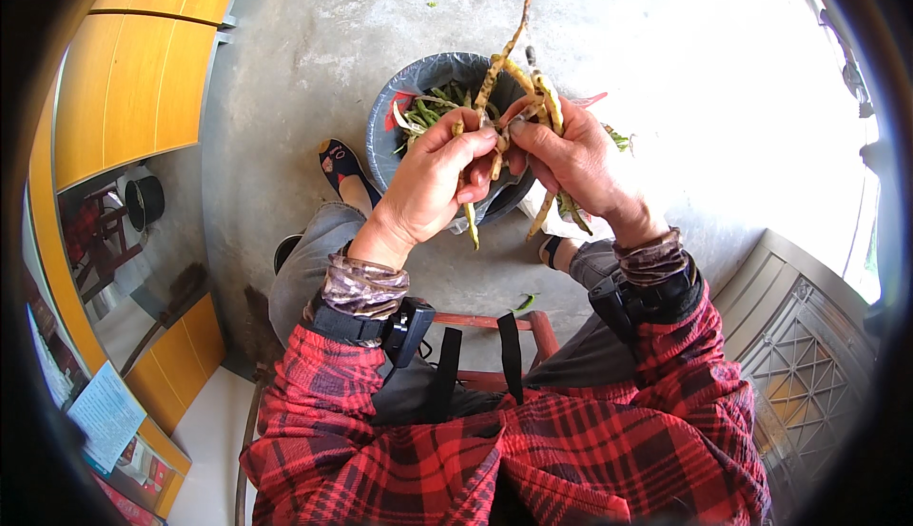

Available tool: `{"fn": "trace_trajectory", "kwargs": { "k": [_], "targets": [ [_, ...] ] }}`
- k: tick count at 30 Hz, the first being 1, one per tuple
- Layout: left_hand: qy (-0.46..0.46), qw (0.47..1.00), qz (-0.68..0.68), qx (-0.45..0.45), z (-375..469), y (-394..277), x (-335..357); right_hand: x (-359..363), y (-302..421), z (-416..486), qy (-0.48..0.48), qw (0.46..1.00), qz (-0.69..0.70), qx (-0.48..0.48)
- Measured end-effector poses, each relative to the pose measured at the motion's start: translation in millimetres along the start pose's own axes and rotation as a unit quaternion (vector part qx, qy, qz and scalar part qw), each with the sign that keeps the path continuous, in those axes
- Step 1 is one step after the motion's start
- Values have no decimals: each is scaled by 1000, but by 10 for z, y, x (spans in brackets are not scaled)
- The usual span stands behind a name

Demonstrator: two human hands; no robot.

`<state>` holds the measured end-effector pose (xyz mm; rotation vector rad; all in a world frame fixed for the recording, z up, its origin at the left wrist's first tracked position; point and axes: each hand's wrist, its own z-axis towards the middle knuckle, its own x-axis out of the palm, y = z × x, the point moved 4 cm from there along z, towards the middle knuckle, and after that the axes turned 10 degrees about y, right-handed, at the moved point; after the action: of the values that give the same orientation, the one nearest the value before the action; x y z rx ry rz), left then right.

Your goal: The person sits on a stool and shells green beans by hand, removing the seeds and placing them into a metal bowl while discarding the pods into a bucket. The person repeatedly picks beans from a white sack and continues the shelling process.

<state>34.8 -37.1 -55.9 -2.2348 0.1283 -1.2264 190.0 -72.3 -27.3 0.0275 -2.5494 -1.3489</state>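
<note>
Both my hands meet over a round bucket (387, 142) lined with a clear plastic bag. Yellowish, dark-spotted bean pods (499, 62) stick up between my fingers, and some hang below them. My left hand (435, 176) pinches pods between thumb and fingers, one greenish pod pointing down from it. My right hand (585, 158) grips a small bunch of pods, with its thumb near my left thumb. Green bean pods (428, 111) lie inside the bucket, partly hidden by my hands. Whether the two hands share one pod is hard to tell.
A white plastic bag (595, 228) sits right of the bucket, with green pieces (619, 138) beyond it. A red wooden stool (543, 337) stands between my legs, near a green scrap (526, 303). Yellow cabinets (135, 84) line the left; a metal door (799, 348) is at right.
</note>
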Motion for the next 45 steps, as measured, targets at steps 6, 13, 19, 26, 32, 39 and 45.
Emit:
{"fn": "trace_trajectory", "kwargs": {
  "k": [6, 13, 19, 26, 32, 39, 45],
  "targets": [
    [3, 999, 33, -6, 14, -14, 6, -23, -31, 11, -29, 998, -53, -25],
    [-6, 999, 45, -7, -11, -22, 8, -13, -114, 39, -48, 997, -31, -54],
    [-1, 1000, 22, -10, 18, -9, -34, -5, -37, 13, -59, 996, -50, -48],
    [-13, 1000, 4, -9, 21, 8, -40, 2, -58, 38, -84, 989, -106, -59],
    [10, 1000, 21, -10, 14, 8, 25, 20, -65, 17, -84, 985, -107, -102],
    [20, 999, 18, -39, 14, 22, 8, 19, 2, -5, -89, 989, -80, -88],
    [8, 999, 0, -36, 3, -12, 41, 8, -3, 14, -79, 992, -13, -98]
  ]
}}
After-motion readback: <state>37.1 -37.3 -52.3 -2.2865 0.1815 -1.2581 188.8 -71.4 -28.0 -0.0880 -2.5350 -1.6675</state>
